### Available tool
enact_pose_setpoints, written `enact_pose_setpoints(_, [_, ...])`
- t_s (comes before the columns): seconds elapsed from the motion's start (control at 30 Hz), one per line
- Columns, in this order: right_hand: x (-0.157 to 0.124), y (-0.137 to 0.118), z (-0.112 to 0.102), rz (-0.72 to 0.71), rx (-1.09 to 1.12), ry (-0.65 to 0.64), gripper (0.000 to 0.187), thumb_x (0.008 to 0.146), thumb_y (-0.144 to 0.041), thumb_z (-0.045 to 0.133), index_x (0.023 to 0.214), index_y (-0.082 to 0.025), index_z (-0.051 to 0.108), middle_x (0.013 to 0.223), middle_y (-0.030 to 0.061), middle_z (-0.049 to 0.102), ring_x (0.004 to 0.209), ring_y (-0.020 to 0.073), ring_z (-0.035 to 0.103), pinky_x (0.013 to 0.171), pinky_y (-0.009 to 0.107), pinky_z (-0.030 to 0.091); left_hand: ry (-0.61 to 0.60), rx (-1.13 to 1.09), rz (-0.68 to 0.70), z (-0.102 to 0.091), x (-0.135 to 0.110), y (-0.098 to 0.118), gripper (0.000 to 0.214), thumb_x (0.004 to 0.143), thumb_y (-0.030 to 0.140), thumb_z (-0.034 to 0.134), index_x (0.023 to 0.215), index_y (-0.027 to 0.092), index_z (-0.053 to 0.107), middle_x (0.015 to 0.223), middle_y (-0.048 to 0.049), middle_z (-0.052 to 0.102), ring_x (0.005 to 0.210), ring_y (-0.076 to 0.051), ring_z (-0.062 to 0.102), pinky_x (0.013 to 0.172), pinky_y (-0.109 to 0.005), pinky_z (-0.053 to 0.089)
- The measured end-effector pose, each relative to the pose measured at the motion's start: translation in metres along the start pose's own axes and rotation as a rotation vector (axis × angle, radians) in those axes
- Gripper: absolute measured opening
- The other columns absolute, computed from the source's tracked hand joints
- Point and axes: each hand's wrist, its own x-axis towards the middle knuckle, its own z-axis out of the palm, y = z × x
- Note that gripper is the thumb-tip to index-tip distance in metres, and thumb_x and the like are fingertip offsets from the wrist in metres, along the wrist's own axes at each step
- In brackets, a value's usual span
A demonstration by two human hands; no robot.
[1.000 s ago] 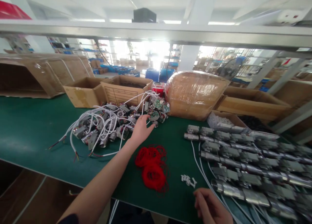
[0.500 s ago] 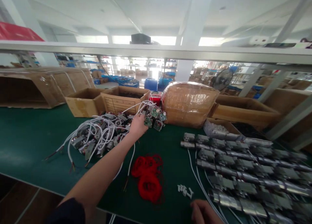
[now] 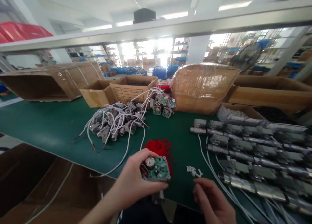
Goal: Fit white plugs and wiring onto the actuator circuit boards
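Observation:
My left hand [image 3: 133, 177] grips a motorised valve [image 3: 159, 172] by its grey housing. The housing is uncovered and shows a green circuit board and a round silver motor; a metal body hangs below it. My right hand [image 3: 212, 199] is low on the right with its fingers curled and thumb pressed against them; whether anything is between them is hidden. Just beyond its fingertips lie several small white plastic pieces [image 3: 194, 171]. Behind the held valve is a heap of red rings [image 3: 162, 149], partly covered by my left hand.
Valves with white cables [image 3: 117, 120] are piled at left. Several uncovered valves [image 3: 163, 104] stand by a wrapped carton [image 3: 202, 90]. Rows of assembled valves [image 3: 243, 155] fill the right side of the green table [image 3: 180, 129]. Open cartons [image 3: 96, 93] line the back, beneath a shelf [image 3: 102, 35].
My left hand has come back from the valves at the rear toward me, now with an uncovered valve in it. My right hand has come further into view beside the white pieces.

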Motion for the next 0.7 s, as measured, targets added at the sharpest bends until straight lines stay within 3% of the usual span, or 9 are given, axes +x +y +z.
enact_pose_setpoints(0.07, [-0.008, -0.005, 0.001, -0.179, -0.069, -0.118, 0.025, 0.093, -0.035, 0.065, 0.114, -0.024, 0.07, 0.097, 0.0068, 0.074, 0.08, 0.0178, 0.073, 0.07, 0.023, 0.061, 0.066, -0.024, 0.055, 0.036, -0.005, -0.015, 0.04, 0.06, 0.017, 0.084, 0.098, 0.023, 0.07, 0.093, 0.0005, 0.071, 0.084, -0.022, 0.066, 0.075, -0.028, 0.049])
enact_pose_setpoints(0.17, [-0.021, -0.008, 0.006, -0.353, -0.193, -0.211, 0.058, 0.086, -0.024, 0.068, 0.142, -0.025, 0.053, 0.124, 0.0102, 0.07, 0.108, 0.0232, 0.071, 0.09, 0.03, 0.062, 0.18, -0.084, 0.082, 0.075, -0.011, -0.03, 0.04, 0.06, 0.014, 0.08, 0.098, 0.023, 0.07, 0.094, -0.0001, 0.069, 0.086, -0.022, 0.066, 0.077, -0.03, 0.05])
enact_pose_setpoints(0.3, [-0.035, -0.004, 0.018, -0.249, -0.28, -0.061, 0.063, 0.088, -0.025, 0.061, 0.149, -0.021, 0.043, 0.139, 0.0138, 0.061, 0.13, 0.0288, 0.061, 0.108, 0.043, 0.054, 0.234, -0.178, 0.024, 0.104, -0.018, -0.042, 0.052, 0.063, 0.016, 0.08, 0.112, 0.025, 0.066, 0.107, -0.0022, 0.068, 0.098, -0.025, 0.067, 0.086, -0.035, 0.055])
enact_pose_setpoints(0.4, [-0.033, 0.001, 0.019, -0.15, -0.294, -0.02, 0.06, 0.089, -0.026, 0.06, 0.147, -0.023, 0.045, 0.141, 0.0126, 0.06, 0.128, 0.0282, 0.063, 0.103, 0.041, 0.058, 0.139, -0.342, -0.068, 0.112, -0.025, -0.048, 0.063, 0.062, 0.013, 0.078, 0.122, 0.025, 0.061, 0.118, -0.0044, 0.067, 0.105, -0.027, 0.068, 0.089, -0.037, 0.057])
enact_pose_setpoints(0.5, [-0.021, 0.003, 0.01, -0.102, -0.235, -0.029, 0.063, 0.083, -0.025, 0.065, 0.145, -0.022, 0.049, 0.142, 0.0119, 0.062, 0.128, 0.0283, 0.064, 0.096, 0.036, 0.062, 0.02, -0.433, -0.095, 0.109, -0.028, -0.048, 0.059, 0.066, 0.011, 0.075, 0.122, 0.024, 0.061, 0.12, -0.0059, 0.067, 0.106, -0.026, 0.068, 0.09, -0.035, 0.059])
enact_pose_setpoints(0.7, [0.003, 0.003, -0.011, -0.032, -0.152, -0.341, 0.071, 0.081, -0.019, 0.071, 0.147, -0.026, 0.048, 0.15, 0.0084, 0.059, 0.138, 0.0246, 0.058, 0.111, 0.036, 0.055, -0.02, -0.415, -0.092, 0.092, -0.025, -0.047, 0.045, 0.073, 0.021, 0.077, 0.116, 0.02, 0.065, 0.104, -0.007, 0.072, 0.092, -0.023, 0.07, 0.084, -0.034, 0.061])
